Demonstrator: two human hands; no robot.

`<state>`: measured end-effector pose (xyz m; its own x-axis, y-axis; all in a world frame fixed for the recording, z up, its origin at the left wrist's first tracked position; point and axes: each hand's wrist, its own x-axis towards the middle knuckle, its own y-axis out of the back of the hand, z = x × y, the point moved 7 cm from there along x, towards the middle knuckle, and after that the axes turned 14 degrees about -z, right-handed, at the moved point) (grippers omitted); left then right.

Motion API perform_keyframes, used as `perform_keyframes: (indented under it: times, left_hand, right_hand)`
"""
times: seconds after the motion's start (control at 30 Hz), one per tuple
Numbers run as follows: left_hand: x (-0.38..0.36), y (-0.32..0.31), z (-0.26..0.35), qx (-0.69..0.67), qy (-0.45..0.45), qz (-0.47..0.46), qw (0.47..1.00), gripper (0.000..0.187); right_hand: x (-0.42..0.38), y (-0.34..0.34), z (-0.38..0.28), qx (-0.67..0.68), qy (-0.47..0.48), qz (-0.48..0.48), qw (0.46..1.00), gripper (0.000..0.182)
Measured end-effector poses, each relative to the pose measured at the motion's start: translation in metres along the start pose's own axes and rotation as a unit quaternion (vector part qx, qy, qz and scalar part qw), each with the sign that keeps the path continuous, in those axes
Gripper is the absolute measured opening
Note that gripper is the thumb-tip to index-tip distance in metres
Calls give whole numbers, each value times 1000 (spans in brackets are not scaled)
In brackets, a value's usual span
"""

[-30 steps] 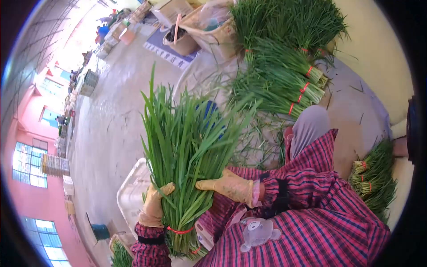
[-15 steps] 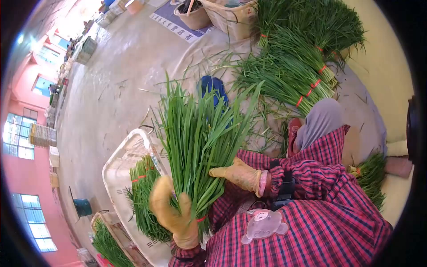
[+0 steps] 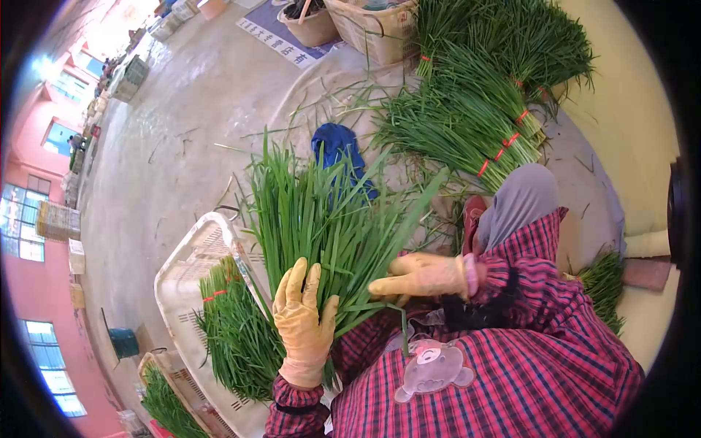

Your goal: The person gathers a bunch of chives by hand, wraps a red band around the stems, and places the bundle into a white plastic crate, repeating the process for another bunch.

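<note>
A loose bunch of long green garlic chives lies over my lap, leaf tips pointing away from me. My left hand, in a yellowish glove, rests flat against the bunch's left side with fingers stretched out. On the other side, my right hand, gloved too, has its fingers extended toward the leaves at the bunch's right edge. One bent leaf hangs below those fingers. To the left, a white plastic basket holds chive bundles tied with red bands.
More banded chive bundles are piled on the ground sheet at upper right. A blue cloth lies beyond the bunch. Baskets stand at the top, another crate at lower left. Loose leaves litter the floor.
My left hand has swung up and flattened against the chives. My right hand has come off its grip on the bunch and shifted right, fingers straightened. Leaves on the right have spread outward.
</note>
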<state>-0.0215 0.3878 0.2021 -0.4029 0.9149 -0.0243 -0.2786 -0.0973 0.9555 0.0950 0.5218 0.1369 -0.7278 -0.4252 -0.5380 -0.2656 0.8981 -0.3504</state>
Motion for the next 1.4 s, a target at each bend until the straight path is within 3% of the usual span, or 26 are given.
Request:
perform_keyframes:
  times: [0.07,0.13,0.2,0.23,0.27,0.33,0.37,0.4,0.47,0.53,0.6,0.73,0.8,0.87,1.03,1.27,1.4]
  left_hand:
    - [0,-1,2,1,26,-20,999,69]
    - [-1,-1,2,6,26,-22,999,71]
    - [0,0,3,12,26,-23,999,74]
    - [0,0,3,12,30,-27,999,76]
    - [0,-1,2,13,33,-30,999,77]
    - [-1,0,2,12,38,-31,999,79]
    - [-1,1,1,10,43,-31,999,81]
    - [0,2,1,11,44,-32,998,81]
    - [0,5,1,7,44,-32,999,85]
    - [-1,6,2,11,48,-38,998,86]
    - [1,6,3,15,50,-45,998,88]
    - [3,8,5,20,48,-60,997,85]
    - [4,7,7,35,46,-74,996,82]
    - [4,8,7,31,40,-71,996,74]
    - [5,9,8,28,40,-69,996,66]
    - [5,10,9,13,38,-69,997,63]
    - [4,8,7,13,40,-70,997,63]
  right_hand:
    - [-26,18,-12,-58,38,72,995,51]
    - [-45,41,-39,-257,210,253,909,40]
    - [-55,54,-41,-68,189,291,935,28]
    - [-60,57,-48,-55,257,313,913,20]
    - [-51,62,-47,-54,257,312,913,20]
    - [-45,65,-64,-150,339,342,863,20]
    - [-39,67,-60,-57,325,308,892,22]
    - [-37,68,-67,-55,325,307,893,22]
    - [-49,80,-78,69,451,345,820,28]
    - [-53,81,-82,87,459,351,811,31]
    - [-51,76,-85,5,479,368,797,29]
    - [-9,69,-71,-63,370,281,883,23]
    - [5,80,-58,-94,327,294,893,26]
    - [12,87,-48,-181,223,320,903,29]
    - [7,84,-43,16,200,285,937,31]
    - [23,87,-29,37,230,195,953,35]
    - [21,79,-31,-25,260,118,958,44]
